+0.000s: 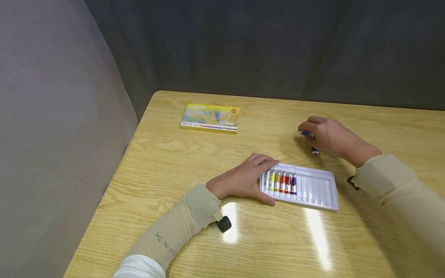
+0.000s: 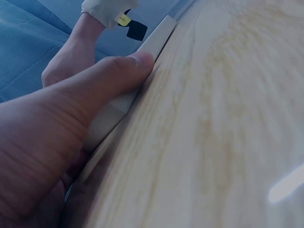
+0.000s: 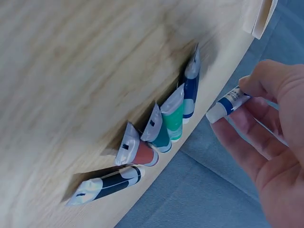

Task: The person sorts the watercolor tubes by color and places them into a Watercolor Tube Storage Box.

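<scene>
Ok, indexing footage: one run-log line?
left hand: holds white plastic paint tray | right hand: pinches blue-and-white paint tube | wooden table: five coloured tubes, flat yellow box

Left grip point(image 1: 245, 177) holds a tray point(image 1: 314, 189); right grip point(image 1: 330, 135), apparently a tube point(image 1: 306, 133).

In the head view, the left hand point(image 1: 243, 177) is covering the left end of the tray point(image 1: 314, 189). Just beyond the tray, the right hand point(image 1: 326, 135) is hiding most of the loose tubes point(image 1: 315, 151) and partly concealing the held tube point(image 3: 228, 103), whose label print is appearing too small to read. Beyond and left of the tray, the yellow box point(image 1: 210, 118) is bearing illegible fine lettering. Right of the tray, the right sleeve point(image 1: 403, 193) is running past the picture's edge. In the left wrist view, the thumb point(image 2: 114, 73) is blocking part of the tray's side.
</scene>
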{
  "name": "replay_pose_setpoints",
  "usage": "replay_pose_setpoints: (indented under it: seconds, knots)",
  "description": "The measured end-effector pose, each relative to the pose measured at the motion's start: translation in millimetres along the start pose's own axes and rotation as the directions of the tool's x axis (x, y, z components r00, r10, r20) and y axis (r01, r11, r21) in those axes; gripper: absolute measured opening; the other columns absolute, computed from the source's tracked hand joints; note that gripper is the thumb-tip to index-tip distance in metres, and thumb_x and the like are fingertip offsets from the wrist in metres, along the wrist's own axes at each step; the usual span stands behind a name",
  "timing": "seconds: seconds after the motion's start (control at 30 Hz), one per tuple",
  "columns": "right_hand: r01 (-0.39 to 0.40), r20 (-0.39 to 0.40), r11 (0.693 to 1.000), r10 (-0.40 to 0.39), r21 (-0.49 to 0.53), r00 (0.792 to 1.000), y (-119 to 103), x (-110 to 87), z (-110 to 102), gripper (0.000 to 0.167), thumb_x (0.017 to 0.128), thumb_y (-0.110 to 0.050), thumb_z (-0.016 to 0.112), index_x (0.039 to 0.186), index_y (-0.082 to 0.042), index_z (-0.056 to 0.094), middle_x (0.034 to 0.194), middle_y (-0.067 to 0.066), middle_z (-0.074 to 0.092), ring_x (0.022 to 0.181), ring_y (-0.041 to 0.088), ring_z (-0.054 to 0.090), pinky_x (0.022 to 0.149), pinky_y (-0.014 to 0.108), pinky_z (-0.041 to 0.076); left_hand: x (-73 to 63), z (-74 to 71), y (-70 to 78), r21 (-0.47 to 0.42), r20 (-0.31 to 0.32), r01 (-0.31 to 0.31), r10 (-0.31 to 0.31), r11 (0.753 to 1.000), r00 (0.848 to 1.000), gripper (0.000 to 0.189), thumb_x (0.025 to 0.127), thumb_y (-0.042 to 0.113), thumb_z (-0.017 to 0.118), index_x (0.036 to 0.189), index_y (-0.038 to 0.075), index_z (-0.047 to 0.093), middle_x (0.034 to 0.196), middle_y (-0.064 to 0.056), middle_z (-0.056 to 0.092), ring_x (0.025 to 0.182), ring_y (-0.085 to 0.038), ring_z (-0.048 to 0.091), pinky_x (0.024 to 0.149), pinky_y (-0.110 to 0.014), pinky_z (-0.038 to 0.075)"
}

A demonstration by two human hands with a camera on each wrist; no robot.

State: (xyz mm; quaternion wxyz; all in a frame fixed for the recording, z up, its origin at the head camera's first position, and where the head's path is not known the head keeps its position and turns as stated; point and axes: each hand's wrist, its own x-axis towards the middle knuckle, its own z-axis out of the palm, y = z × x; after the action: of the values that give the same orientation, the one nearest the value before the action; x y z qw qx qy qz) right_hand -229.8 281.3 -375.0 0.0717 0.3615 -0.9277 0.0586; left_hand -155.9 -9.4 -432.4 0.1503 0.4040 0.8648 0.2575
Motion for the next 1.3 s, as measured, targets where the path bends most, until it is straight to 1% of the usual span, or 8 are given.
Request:
replay_pose_setpoints:
  seconds: [0.17, 0.33, 0.43, 0.5, 0.7, 0.93, 1.17, 1.3]
  knots:
    - [0.006, -0.030, 1.000, -0.006, 0.008, 1.000, -9.1, -8.9, 1.0, 0.034, 0.083, 0.003, 0.079, 0.116, -0.005, 0.071, 0.097, 0.011, 0.070, 0.070, 0.016, 0.065, 0.063, 0.039, 0.059, -0.6, 1.0, -0.5, 0.000, -0.001, 0.002, -0.002, 1.000, 1.000, 0.114, 0.076, 0.070, 0.081, 0.165, 0.021, 0.027, 0.165, 0.003, 0.034, 0.150, -0.013, 0.030, 0.125, -0.034, 0.037]
    - [0.004, -0.064, 1.000, -0.002, 0.021, 0.998, -16.8, -17.1, 3.7, 0.038, 0.083, 0.004, 0.078, 0.119, -0.006, 0.069, 0.092, 0.007, 0.069, 0.069, 0.013, 0.063, 0.062, 0.037, 0.058, -1.1, 2.2, -0.6, -0.012, -0.003, 0.005, -0.005, 1.000, 1.000, 0.114, 0.076, 0.068, 0.082, 0.165, 0.021, 0.028, 0.165, 0.003, 0.035, 0.150, -0.014, 0.030, 0.125, -0.035, 0.037]
    - [-0.037, -0.069, 0.997, 0.042, 0.064, 0.997, -21.6, -22.6, 4.1, 0.037, 0.083, 0.002, 0.079, 0.118, -0.007, 0.071, 0.089, 0.005, 0.069, 0.072, 0.012, 0.063, 0.064, 0.036, 0.057, -1.1, 2.9, -0.9, -0.013, -0.005, 0.008, -0.008, 1.000, 1.000, 0.114, 0.076, 0.068, 0.082, 0.165, 0.021, 0.028, 0.164, 0.003, 0.035, 0.150, -0.014, 0.030, 0.125, -0.035, 0.037]
    - [-0.101, -0.047, 0.990, 0.106, 0.102, 0.993, -25.4, -26.2, 3.5, 0.036, 0.084, 0.000, 0.080, 0.118, -0.008, 0.071, 0.088, 0.003, 0.070, 0.075, 0.012, 0.063, 0.066, 0.035, 0.056, -1.1, 3.1, -1.2, -0.011, -0.008, 0.006, -0.006, 1.000, 1.000, 0.114, 0.075, 0.068, 0.082, 0.164, 0.021, 0.028, 0.164, 0.003, 0.035, 0.150, -0.014, 0.031, 0.125, -0.035, 0.037]
    - [-0.260, 0.024, 0.946, 0.261, 0.196, 0.965, -36.4, -36.1, -1.5, 0.033, 0.090, -0.010, 0.078, 0.123, -0.010, 0.070, 0.096, 0.005, 0.077, 0.085, 0.017, 0.071, 0.069, 0.034, 0.055, -1.2, 3.0, -1.3, -0.006, -0.008, 0.004, -0.004, 1.000, 1.000, 0.115, 0.075, 0.070, 0.081, 0.165, 0.021, 0.028, 0.164, 0.003, 0.035, 0.149, -0.014, 0.031, 0.125, -0.034, 0.036]
    - [-0.331, 0.008, 0.899, 0.343, 0.287, 0.939, -49.8, -49.8, -5.0, 0.031, 0.089, -0.014, 0.080, 0.118, -0.012, 0.071, 0.094, 0.003, 0.077, 0.084, 0.018, 0.074, 0.068, 0.023, 0.053, -0.8, 2.6, 0.1, -0.011, -0.010, 0.002, -0.002, 1.000, 1.000, 0.114, 0.076, 0.068, 0.082, 0.165, 0.020, 0.028, 0.165, 0.002, 0.034, 0.151, -0.015, 0.029, 0.125, -0.036, 0.037]
    - [-0.439, 0.115, 0.806, 0.431, 0.396, 0.895, -64.0, -59.8, -6.9, 0.029, 0.091, -0.020, 0.080, 0.118, -0.014, 0.072, 0.096, 0.004, 0.075, 0.085, 0.012, 0.069, 0.069, 0.016, 0.049, -0.3, 1.9, 1.3, -0.020, -0.015, 0.003, -0.003, 1.000, 1.000, 0.114, 0.076, 0.067, 0.083, 0.164, 0.021, 0.029, 0.165, 0.002, 0.035, 0.151, -0.015, 0.030, 0.125, -0.037, 0.037]
    - [-0.465, 0.155, 0.779, 0.444, 0.420, 0.883, -68.4, -64.1, -5.8, 0.030, 0.091, -0.022, 0.080, 0.119, -0.014, 0.071, 0.097, 0.005, 0.074, 0.083, 0.009, 0.066, 0.070, 0.017, 0.051, 0.4, 1.9, 2.3, -0.020, -0.018, 0.007, -0.008, 1.000, 1.000, 0.114, 0.075, 0.068, 0.082, 0.164, 0.021, 0.029, 0.164, 0.002, 0.035, 0.150, -0.014, 0.031, 0.125, -0.036, 0.037]
